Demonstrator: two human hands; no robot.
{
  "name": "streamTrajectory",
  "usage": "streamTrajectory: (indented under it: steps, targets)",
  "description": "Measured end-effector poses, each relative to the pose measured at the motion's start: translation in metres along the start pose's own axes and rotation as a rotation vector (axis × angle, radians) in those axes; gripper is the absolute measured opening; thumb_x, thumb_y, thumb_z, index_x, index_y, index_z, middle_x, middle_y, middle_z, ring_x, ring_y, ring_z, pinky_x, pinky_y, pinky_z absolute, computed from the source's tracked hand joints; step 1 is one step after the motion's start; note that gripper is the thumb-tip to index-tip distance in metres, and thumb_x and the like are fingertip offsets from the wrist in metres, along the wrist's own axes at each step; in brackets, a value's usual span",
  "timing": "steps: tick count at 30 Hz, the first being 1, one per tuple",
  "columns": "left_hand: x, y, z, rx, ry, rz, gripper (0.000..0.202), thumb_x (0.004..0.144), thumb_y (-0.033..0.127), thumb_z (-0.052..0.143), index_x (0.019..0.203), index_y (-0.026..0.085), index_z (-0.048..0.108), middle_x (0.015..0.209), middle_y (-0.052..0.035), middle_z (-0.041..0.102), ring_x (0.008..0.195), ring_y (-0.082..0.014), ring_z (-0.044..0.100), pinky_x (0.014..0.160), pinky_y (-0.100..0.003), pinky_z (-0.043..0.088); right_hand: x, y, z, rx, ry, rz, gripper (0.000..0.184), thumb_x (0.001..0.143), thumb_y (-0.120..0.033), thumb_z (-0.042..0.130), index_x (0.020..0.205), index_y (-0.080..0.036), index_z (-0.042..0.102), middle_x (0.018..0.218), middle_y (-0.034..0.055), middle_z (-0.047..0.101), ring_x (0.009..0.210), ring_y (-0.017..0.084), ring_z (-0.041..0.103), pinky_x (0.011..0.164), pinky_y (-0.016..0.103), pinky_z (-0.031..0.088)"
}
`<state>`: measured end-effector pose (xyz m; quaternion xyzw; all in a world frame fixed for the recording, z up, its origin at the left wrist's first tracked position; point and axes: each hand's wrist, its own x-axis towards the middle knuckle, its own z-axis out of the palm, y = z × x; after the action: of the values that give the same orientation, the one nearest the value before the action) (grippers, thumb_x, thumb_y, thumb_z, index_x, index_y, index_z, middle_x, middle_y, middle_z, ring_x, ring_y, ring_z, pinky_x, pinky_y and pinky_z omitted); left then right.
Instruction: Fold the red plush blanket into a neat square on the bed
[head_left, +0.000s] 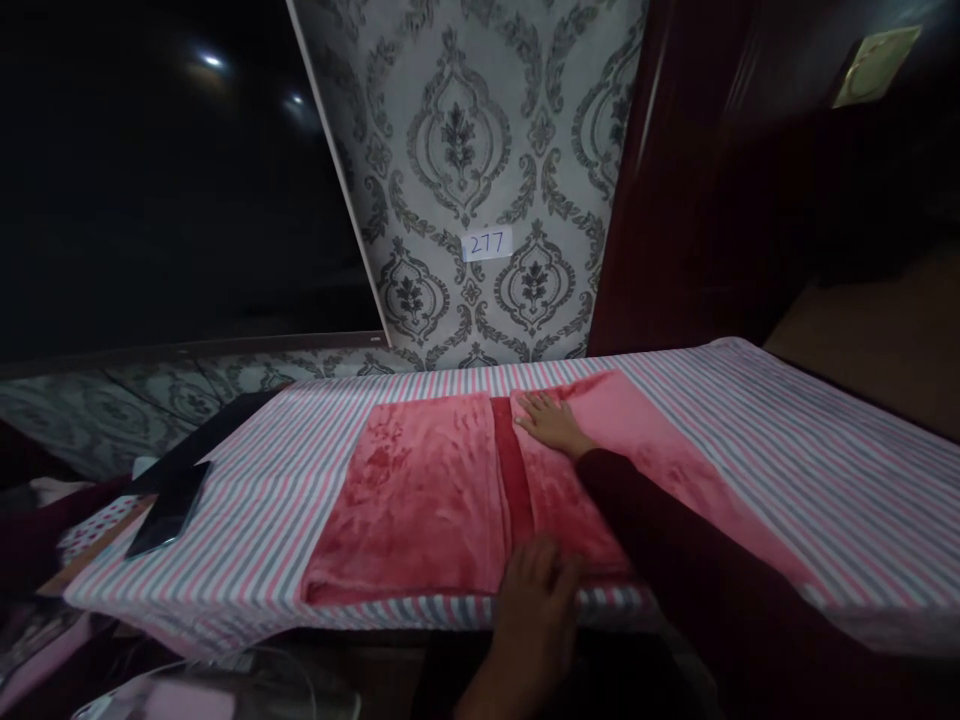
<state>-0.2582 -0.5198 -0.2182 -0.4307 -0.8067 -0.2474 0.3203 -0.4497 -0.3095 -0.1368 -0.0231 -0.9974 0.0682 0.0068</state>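
Observation:
A plush pinkish-red blanket (420, 500) lies on a striped cloth, its left side folded in and its right part in layers. A darker red strip (512, 470) shows in the gap between the two folded parts. My right hand (553, 424) rests flat on the far end of the right fold, fingers spread. At the near edge of the blanket, by the lower end of the gap, is my left hand (536, 600). It is somewhat blurred, with the fingers loosely bent and the thumb apart; whether it touches the fabric is hard to tell.
The striped cloth (787, 440) covers the table. A dark phone (171, 510) lies at its left edge. Beyond are a large black screen (165, 180), patterned wallpaper (465, 120) with a paper label (487, 243) reading 277, and a dark red panel (690, 180). Clear plastic (225, 690) lies at bottom left.

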Motion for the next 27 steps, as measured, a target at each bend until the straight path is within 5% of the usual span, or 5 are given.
streamTrajectory:
  steps: [9, 16, 21, 27]
  targets:
    - [-0.001, 0.009, 0.004, 0.006, -0.039, -0.012, 0.052, 0.082, 0.007, 0.055, 0.134, 0.017, 0.061, 0.126, -0.0145, 0.067, 0.121, -0.0298, 0.06, 0.106, -0.049, 0.052, 0.005, 0.009, 0.013, -0.008, 0.001, 0.015, 0.068, 0.107, -0.057, 0.03, 0.168, -0.027, 0.028, 0.174, 0.0075, 0.022, 0.16, 0.033, 0.019, 0.125, 0.062, 0.023]
    - [0.007, 0.001, -0.045, -0.038, 0.022, -0.065, 0.042, 0.093, 0.009, 0.051, 0.134, 0.019, 0.059, 0.132, -0.0157, 0.061, 0.127, -0.0281, 0.056, 0.103, -0.046, 0.052, 0.001, 0.011, -0.008, 0.08, -0.076, -0.041, 0.066, 0.106, -0.049, 0.037, 0.166, -0.023, 0.032, 0.171, 0.013, 0.029, 0.157, 0.035, 0.027, 0.122, 0.061, 0.031]
    - [0.014, -0.028, -0.074, 0.131, -0.167, -0.341, 0.037, 0.093, 0.024, 0.061, 0.129, 0.017, 0.063, 0.122, -0.0164, 0.064, 0.112, -0.0335, 0.058, 0.091, -0.05, 0.05, -0.019, -0.003, -0.007, 0.085, -0.019, -0.182, 0.059, 0.101, -0.039, 0.054, 0.155, -0.016, 0.052, 0.169, 0.0169, 0.033, 0.156, 0.033, 0.031, 0.124, 0.049, 0.033]
    - [0.006, -0.046, -0.077, 0.067, -0.398, -0.284, 0.049, 0.09, 0.02, 0.067, 0.137, 0.015, 0.058, 0.126, -0.0152, 0.063, 0.115, -0.0329, 0.058, 0.098, -0.051, 0.051, -0.051, -0.023, -0.003, 0.112, 0.054, -0.416, 0.047, 0.095, -0.025, 0.058, 0.14, -0.014, 0.067, 0.151, 0.0161, 0.057, 0.144, 0.031, 0.048, 0.122, 0.043, 0.034]
